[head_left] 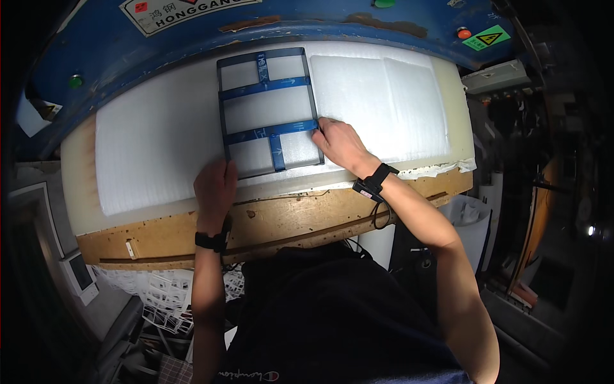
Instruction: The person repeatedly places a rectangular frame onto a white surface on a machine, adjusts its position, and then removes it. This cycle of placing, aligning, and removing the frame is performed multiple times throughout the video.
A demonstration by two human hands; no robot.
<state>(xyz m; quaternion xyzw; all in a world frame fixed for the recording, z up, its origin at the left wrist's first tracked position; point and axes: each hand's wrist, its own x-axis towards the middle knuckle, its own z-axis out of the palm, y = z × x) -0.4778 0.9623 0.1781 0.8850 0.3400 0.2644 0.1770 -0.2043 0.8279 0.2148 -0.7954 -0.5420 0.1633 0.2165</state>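
A rectangular cutting die [268,128], made of thin dark walls with blue strips across it, lies on a white foam sheet [160,134]. My left hand [215,185] is closed at its near left corner, thumb and fingers pressed together on the wall; part of that grip is in shadow. On the die's right side, my right hand [342,144] pinches the wall beside the end of the lower blue strip. White foam shows through the die's openings. A black band sits on each of my wrists.
A second folded-looking foam sheet [384,105] lies to the right on the pale board [80,192]. Behind rises a blue machine body [192,54] with buttons. The wooden table edge [300,217] runs along the front. A pale bin [467,211] stands at the right.
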